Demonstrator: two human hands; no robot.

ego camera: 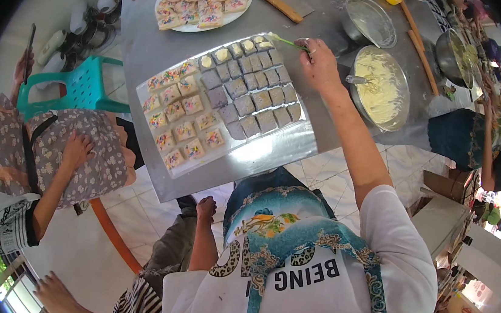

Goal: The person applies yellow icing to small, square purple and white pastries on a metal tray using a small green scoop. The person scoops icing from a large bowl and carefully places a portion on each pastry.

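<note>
My right hand (317,62) holds a thin green-handled utensil (285,40), its pale tip over the far right corner of a foil-covered board. Square purple-grey cake pieces (258,80) stand in rows on the foil (275,143); several in the far row carry dabs of pale cream. On the board's left side are cake squares (184,130) with cream and coloured sprinkles. A steel bowl of pale cream (379,90) with a whisk (356,79) stands right of my hand. My left hand (206,209) hangs below the table's near edge, fingers curled, with nothing visible in it.
On the steel table (148,171) stand a white plate (237,19) of sprinkled cakes, a wooden-handled scraper (280,5), a second steel bowl (369,22) and wooden sticks (423,60). A person in a floral apron (76,156) is at left beside a teal chair (74,85). Other people are at right.
</note>
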